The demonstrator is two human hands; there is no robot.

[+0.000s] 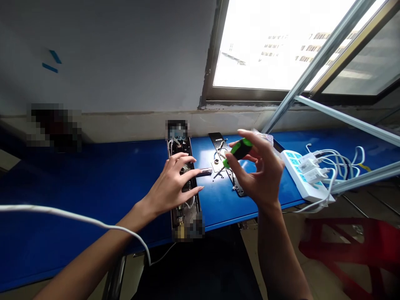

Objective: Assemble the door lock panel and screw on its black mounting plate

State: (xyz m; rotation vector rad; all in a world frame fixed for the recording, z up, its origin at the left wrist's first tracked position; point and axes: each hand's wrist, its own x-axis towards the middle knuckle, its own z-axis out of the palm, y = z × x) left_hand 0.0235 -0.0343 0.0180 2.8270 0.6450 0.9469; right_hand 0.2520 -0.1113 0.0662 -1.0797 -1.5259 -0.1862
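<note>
A green and black screwdriver [239, 152] is pinched between the thumb and fingers of my right hand [262, 166]. Its thin shaft points down and left over small screws [220, 176] on the table. My left hand [175, 177] lies across a long, narrow opened device [192, 208], fingers spread, hiding its middle; wires and metal parts show inside. By my left fingertips is a small dark strip [204, 171]; whether they touch it I cannot tell. Behind the screwdriver lies a long black panel [215, 139] with small parts on and beside it.
A white power strip [308, 183] with chargers and coiled white cables [340, 160] stands on the right of the blue table [125, 166]. Metal frame bars [315, 62] cross near the window. One white cable [78, 218] passes over my left forearm. A red stool [353, 241] stands below right.
</note>
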